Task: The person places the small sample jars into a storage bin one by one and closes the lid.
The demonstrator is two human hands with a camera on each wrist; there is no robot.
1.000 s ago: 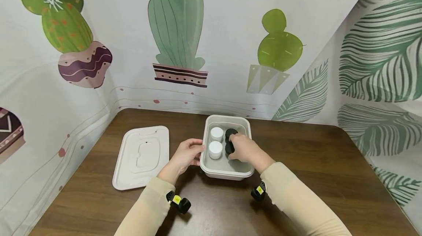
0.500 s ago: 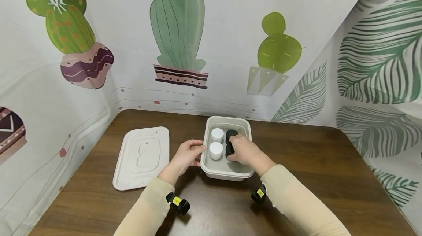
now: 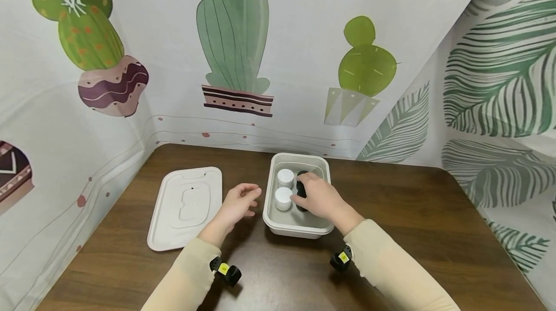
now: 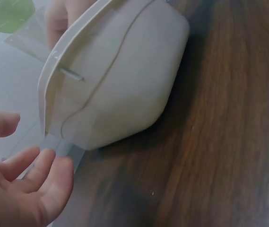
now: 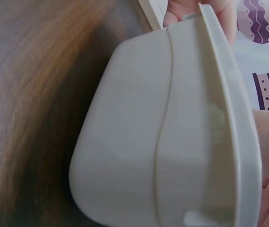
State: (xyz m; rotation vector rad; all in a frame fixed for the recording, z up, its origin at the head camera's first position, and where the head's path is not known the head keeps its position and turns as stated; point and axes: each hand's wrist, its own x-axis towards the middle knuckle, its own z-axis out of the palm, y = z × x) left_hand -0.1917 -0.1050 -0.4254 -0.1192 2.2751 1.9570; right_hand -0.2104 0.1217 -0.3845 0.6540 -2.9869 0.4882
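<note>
In the head view, a light grey plastic box (image 3: 299, 230) stands uncovered on the table. It holds two white round lidded jars (image 3: 283, 198) in a column, with dark black round pieces (image 3: 301, 189) beside them. My right hand (image 3: 320, 196) reaches into the box over the black pieces. Its thumb is spread toward the nearer white jar, and the hand hides part of the black pieces. My left hand (image 3: 234, 204) hovers left of the box, fingers loosely bent and holding nothing. The left wrist view shows its fingertips (image 4: 61, 172) apart from the box wall.
A matching pale lid (image 3: 187, 209) lies flat on the brown wooden table (image 3: 404, 233), left of the box. Behind the table hangs a white cloth (image 3: 299, 60) printed with cacti and leaves. Black camera mounts sit at both wrists.
My left hand has let go of the box's left rim and drawn back left. My right hand has shifted slightly left and upward in the head view, its thumb now farther over the white jar.
</note>
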